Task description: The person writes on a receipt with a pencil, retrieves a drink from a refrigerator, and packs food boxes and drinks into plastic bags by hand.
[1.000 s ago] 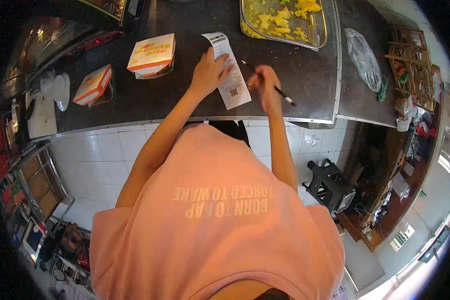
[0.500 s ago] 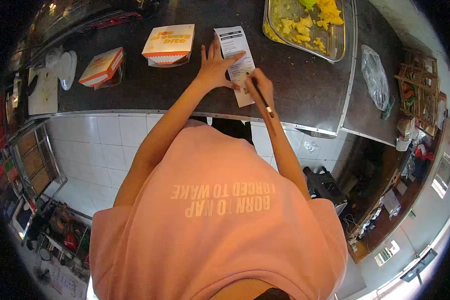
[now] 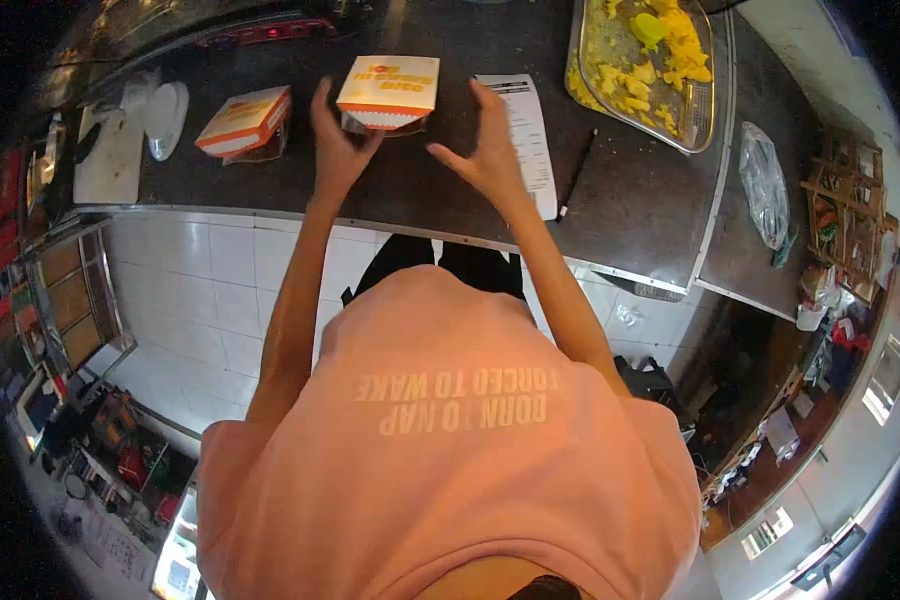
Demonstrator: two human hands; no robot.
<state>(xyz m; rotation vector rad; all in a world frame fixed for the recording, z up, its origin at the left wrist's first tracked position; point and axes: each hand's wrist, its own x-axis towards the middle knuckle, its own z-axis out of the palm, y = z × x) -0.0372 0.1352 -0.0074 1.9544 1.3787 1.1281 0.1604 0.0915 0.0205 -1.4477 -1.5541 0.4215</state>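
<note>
A white and orange food box [image 3: 389, 88] stands on the dark counter, its printed lid closed. My left hand [image 3: 340, 148] is at the box's left front corner, thumb and fingers spread apart. To the right of the box, my right hand [image 3: 490, 143] is open with nothing in it, beside the long printed receipt [image 3: 532, 140]. The receipt lies flat, partly behind that hand. A black pen [image 3: 578, 172] rests on the counter just right of the receipt. A second box [image 3: 245, 122] of the same kind sits further left.
A metal tray [image 3: 707, 100] with yellow food pieces and a green item is at the back right. Beyond it lies a clear plastic bag [image 3: 763, 185]. A white cutting board [image 3: 109, 160] is on the far left. The counter's metal edge [image 3: 420, 233] runs before me.
The pen has left my right hand and lies on the counter. My left hand has come off the receipt to the nearer box, whose printing now faces the other way. My right hand has opened.
</note>
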